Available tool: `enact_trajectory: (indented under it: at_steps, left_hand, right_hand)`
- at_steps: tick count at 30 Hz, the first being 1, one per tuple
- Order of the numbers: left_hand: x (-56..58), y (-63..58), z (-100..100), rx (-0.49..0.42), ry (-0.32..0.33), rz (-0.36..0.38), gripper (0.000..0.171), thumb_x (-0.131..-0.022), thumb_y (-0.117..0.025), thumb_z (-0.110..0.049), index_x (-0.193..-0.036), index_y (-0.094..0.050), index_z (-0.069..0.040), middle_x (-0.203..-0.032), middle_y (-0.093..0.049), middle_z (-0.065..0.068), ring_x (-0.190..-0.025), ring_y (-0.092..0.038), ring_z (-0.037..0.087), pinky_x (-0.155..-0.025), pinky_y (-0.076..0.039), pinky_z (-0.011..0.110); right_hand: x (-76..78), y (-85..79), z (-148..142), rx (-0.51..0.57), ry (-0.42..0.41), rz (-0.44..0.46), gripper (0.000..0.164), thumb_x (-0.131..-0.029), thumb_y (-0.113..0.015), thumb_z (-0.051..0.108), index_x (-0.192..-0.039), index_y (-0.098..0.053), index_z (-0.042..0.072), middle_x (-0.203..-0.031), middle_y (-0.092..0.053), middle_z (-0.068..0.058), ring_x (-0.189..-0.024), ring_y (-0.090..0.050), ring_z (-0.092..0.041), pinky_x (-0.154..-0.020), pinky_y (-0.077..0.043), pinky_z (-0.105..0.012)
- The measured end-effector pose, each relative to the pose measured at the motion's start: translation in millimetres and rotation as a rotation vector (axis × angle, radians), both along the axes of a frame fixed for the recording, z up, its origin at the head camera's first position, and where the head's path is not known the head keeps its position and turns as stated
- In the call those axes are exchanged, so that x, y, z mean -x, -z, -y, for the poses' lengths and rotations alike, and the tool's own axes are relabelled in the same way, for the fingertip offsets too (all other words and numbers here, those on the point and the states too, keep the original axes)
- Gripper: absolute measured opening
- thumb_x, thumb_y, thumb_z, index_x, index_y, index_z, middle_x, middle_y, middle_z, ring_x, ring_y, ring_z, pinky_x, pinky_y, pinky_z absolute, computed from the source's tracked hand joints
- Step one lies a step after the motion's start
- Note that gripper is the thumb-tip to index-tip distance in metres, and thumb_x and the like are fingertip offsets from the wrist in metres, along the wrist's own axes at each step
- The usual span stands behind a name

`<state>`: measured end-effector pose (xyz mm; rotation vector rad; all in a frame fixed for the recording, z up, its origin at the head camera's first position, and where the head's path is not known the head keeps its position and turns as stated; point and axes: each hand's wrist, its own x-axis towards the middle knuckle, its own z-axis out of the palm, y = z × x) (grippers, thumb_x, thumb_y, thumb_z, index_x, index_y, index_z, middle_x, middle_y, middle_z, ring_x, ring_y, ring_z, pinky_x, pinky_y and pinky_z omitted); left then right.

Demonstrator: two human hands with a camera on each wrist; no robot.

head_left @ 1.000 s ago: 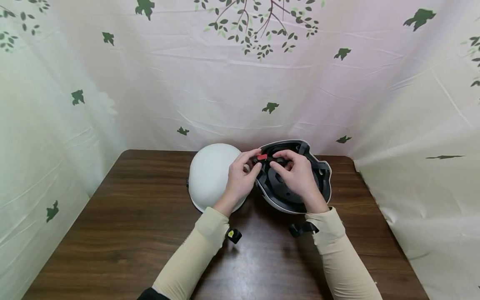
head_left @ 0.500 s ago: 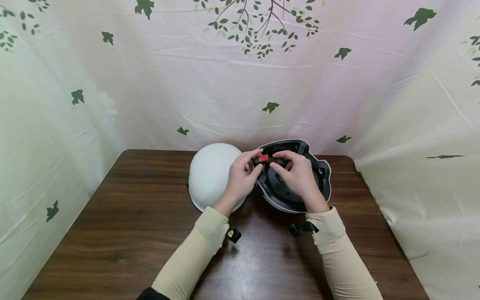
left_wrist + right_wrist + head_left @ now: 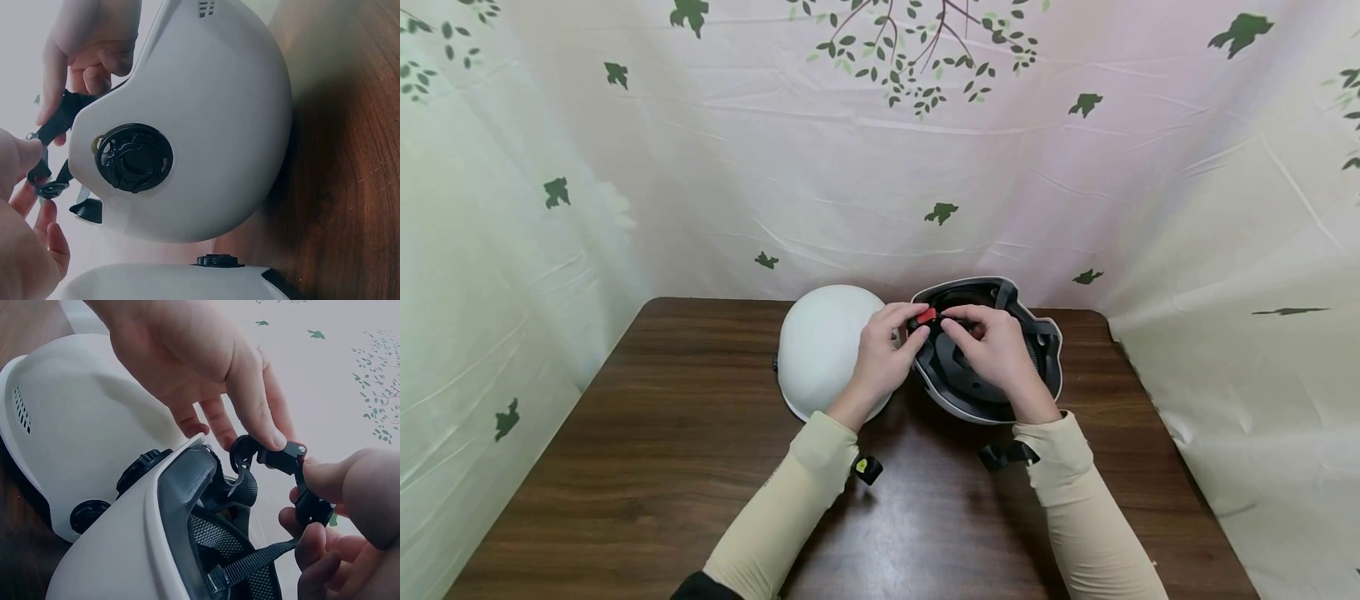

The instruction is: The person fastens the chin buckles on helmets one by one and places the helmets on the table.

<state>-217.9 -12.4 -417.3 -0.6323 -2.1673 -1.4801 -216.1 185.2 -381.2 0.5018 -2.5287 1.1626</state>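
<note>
A white helmet (image 3: 958, 411) lies upturned, its black padded inside showing. Above its opening, my left hand (image 3: 883, 354) pinches a black buckle (image 3: 284, 456) between thumb and fingers; a red part (image 3: 927, 317) shows on it in the head view. My right hand (image 3: 996, 354) holds the black chin strap fitting (image 3: 312, 509) between thumb and fingertips. The two black pieces meet close together between the hands. From the right hand's fingers, webbing strap (image 3: 259, 561) runs down into the helmet. Fingertips hide part of the buckle.
A second white helmet (image 3: 820, 358) stands dome up on the left, touching or close beside the upturned one. The wooden table (image 3: 647, 467) extends in front and to both sides. A pale curtain (image 3: 820, 167) with leaf prints hangs behind. Each wrist wears a black camera (image 3: 868, 471).
The red part of the buckle has tilted and shifted slightly right. My right fingertips have come a little closer to my left hand. Both helmets stay in place.
</note>
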Motion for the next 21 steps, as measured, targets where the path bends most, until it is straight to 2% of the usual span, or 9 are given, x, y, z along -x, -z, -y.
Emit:
enact_trajectory:
  at_steps: [3, 7, 13, 21]
  left_hand:
    - [0.1, -0.8, 0.1, 0.002, -0.004, 0.006, 0.031, -0.098, -0.075, -0.012, -0.129, -0.074, -0.007, -0.125, -0.071, 0.01, -0.103, -0.059, 0.038, -0.08, -0.05, 0.042]
    - [0.6, -1.6, 0.0, 0.016, -0.004, 0.007, 0.03, -0.098, -0.075, -0.01, -0.128, -0.075, -0.008, -0.124, -0.071, 0.009, -0.102, -0.058, 0.037, -0.08, -0.046, 0.038]
    - [0.7, -1.7, -0.3, 0.029, 0.0, 0.013, 0.029, -0.098, -0.075, -0.008, -0.127, -0.074, -0.009, -0.124, -0.071, 0.009, -0.103, -0.058, 0.037, -0.081, -0.044, 0.035]
    - [0.1, -2.2, -0.9, 0.029, -0.01, 0.015, 0.029, -0.098, -0.074, -0.008, -0.127, -0.073, -0.01, -0.126, -0.071, 0.008, -0.101, -0.057, 0.038, -0.078, -0.043, 0.034]
  right_hand:
    - [0.4, -0.9, -0.3, 0.014, -0.021, 0.026, 0.024, -0.105, -0.068, 0.025, -0.116, -0.08, 0.008, -0.094, -0.078, -0.008, -0.068, -0.063, -0.017, -0.06, -0.048, -0.028]
    - [0.9, -1.1, -1.2, 0.032, -0.042, 0.086, 0.029, -0.109, -0.06, 0.028, -0.115, -0.078, 0.006, -0.092, -0.078, -0.011, -0.081, -0.069, -0.02, -0.07, -0.052, -0.032]
    - [0.5, -1.4, -2.3, 0.054, -0.059, 0.14, 0.032, -0.111, -0.055, 0.03, -0.111, -0.077, 0.006, -0.085, -0.075, -0.01, -0.073, -0.061, -0.021, -0.066, -0.048, -0.033]
    - [-0.6, -1.7, -3.1, 0.11, -0.1, 0.18, 0.034, -0.113, -0.05, 0.03, -0.109, -0.073, 0.005, -0.075, -0.07, -0.007, -0.059, -0.052, -0.019, -0.053, -0.041, -0.029]
